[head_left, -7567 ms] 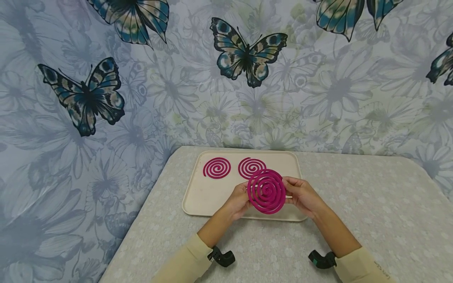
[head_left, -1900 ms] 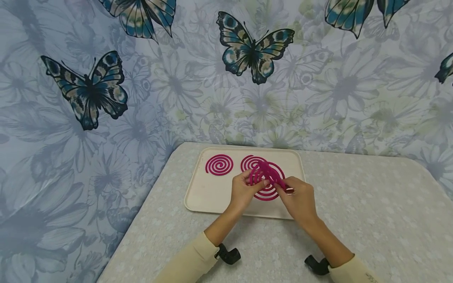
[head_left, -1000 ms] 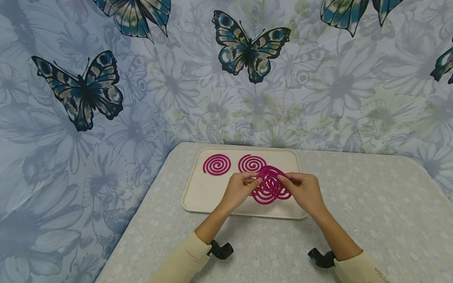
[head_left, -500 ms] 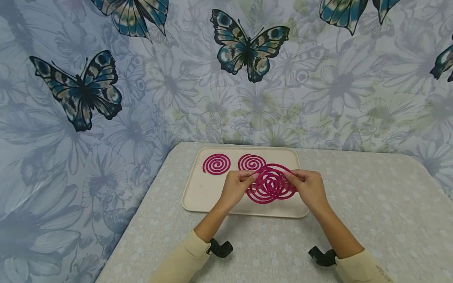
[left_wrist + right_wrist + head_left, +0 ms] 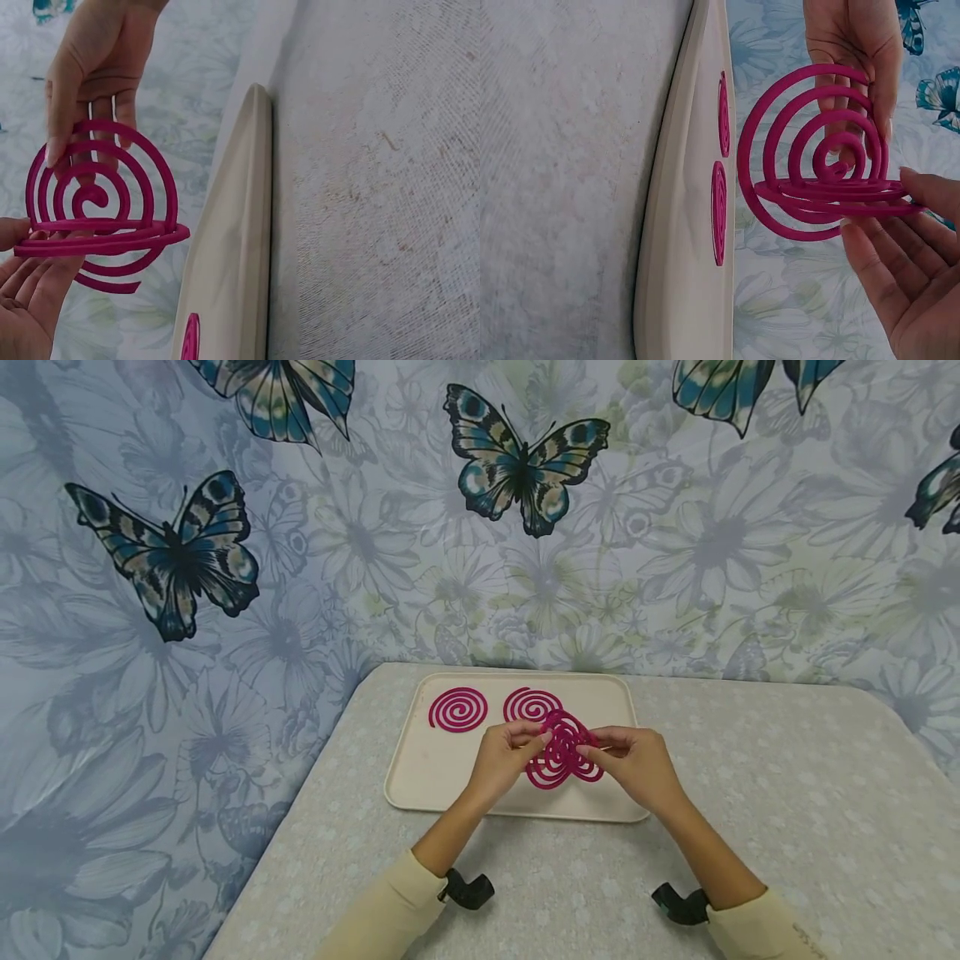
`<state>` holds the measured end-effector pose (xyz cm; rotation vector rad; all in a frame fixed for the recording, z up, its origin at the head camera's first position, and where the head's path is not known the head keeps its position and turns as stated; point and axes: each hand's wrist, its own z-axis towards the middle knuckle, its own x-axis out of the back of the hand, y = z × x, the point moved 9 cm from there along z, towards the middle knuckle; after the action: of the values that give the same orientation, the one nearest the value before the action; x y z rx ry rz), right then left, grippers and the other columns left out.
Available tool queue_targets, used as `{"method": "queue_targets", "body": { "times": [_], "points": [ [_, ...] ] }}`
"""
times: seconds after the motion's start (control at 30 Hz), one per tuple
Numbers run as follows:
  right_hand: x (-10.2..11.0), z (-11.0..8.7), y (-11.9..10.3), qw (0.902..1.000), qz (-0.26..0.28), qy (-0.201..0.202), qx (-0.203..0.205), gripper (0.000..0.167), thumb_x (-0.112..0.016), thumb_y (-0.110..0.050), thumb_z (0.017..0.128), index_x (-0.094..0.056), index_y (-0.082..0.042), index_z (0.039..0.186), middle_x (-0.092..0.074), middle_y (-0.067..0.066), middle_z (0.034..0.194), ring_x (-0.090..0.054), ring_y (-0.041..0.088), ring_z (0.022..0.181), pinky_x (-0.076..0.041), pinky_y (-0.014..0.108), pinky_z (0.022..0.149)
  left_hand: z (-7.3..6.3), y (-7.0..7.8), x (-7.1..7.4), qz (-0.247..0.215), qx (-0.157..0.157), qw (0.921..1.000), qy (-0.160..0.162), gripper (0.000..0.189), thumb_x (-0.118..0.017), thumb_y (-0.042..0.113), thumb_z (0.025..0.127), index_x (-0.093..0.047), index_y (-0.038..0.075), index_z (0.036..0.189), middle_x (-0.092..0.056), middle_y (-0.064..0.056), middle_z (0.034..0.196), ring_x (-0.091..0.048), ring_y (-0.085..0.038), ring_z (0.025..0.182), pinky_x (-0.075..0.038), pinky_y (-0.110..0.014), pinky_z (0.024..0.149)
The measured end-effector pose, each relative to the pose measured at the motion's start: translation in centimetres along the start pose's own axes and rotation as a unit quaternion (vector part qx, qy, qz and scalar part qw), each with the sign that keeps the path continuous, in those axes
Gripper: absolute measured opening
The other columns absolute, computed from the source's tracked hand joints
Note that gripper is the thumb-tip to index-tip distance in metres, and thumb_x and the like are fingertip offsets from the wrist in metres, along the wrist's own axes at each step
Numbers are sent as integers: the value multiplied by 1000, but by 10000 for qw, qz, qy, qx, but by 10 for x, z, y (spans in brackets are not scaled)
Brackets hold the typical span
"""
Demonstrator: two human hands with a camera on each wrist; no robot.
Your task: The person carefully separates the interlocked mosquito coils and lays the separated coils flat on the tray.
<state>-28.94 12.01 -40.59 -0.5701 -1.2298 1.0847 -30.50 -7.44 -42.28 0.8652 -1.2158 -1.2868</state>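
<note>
Two magenta mosquito coils [image 5: 551, 768] are held up over the tray, one threaded through the other. My left hand [image 5: 501, 758] pinches one side between thumb and fingers, and my right hand [image 5: 636, 762] pinches the other. In the left wrist view one coil [image 5: 147, 187] faces the camera, while the second coil [image 5: 105, 244] lies nearly edge-on across it. The right wrist view also shows them crossing at a steep angle, their turns interlaced. Two more mosquito coils lie flat on the tray: a left one [image 5: 458, 710] and a right one [image 5: 525, 693], partly covered by the held pair.
A cream rectangular tray [image 5: 427, 785] with a raised rim rests near the back of the table [image 5: 787, 793], which has a pale patterned cover. Behind it hangs a butterfly-and-flower wall covering [image 5: 675, 593]. Black wrist bands [image 5: 468, 890] are on both forearms.
Earlier the held coils lay together as one flat spiral facing the camera; now they are turned apart and crossed. Within the last half second the hands moved closer together, the right one moving left.
</note>
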Motion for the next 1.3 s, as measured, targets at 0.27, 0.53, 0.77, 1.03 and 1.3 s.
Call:
{"method": "queue_targets", "body": {
  "times": [0.27, 0.53, 0.77, 1.03, 1.3],
  "points": [
    [-3, -1, -10, 9971, -401, 235, 596, 14, -73, -8, 94, -78, 1, 103, -77, 10, 89, -73, 23, 75, -60, 21, 65, -1, -3, -9, 328, -2, 9994, -51, 24, -75, 11, 93, -74, -1, 113, -77, -13, 93, -76, -18, 78, -61, -24, 63],
    [6, 0, -12, 9959, -214, 476, 733, 11, -69, -7, 96, -76, 2, 98, -75, 9, 80, -70, 25, 67, -57, 19, 57, -1, -1, -9, 500, -28, 9980, -396, 19, -71, 9, 96, -75, -2, 110, -78, -10, 89, -76, -18, 81, -61, -22, 65],
    [11, -1, -15, 9994, 240, 231, 126, 13, -66, -5, 98, -74, 6, 99, -75, 15, 82, -73, 29, 73, -63, 31, 63, -1, 3, -9, 454, 166, 9967, -657, 16, -70, 11, 97, -76, -2, 103, -77, -14, 86, -73, -28, 78, -52, -19, 58],
    [9, 0, -6, 9991, 402, 149, 45, 17, -68, -10, 98, -74, 5, 102, -76, 14, 86, -73, 25, 74, -62, 28, 64, 0, 0, -9, 283, 184, 9975, -626, 15, -70, 11, 96, -76, -2, 103, -77, -13, 86, -72, -19, 75, -54, -18, 58],
    [-5, -1, -9, 9987, -189, -190, 436, 22, -82, -12, 86, -78, 0, 104, -77, 9, 92, -74, 19, 78, -61, 24, 64, 1, -3, 1, -156, 248, 9996, 13, 18, -71, 10, 96, -75, -3, 107, -77, -16, 91, -75, -19, 81, -63, -27, 70]
  ]
}}
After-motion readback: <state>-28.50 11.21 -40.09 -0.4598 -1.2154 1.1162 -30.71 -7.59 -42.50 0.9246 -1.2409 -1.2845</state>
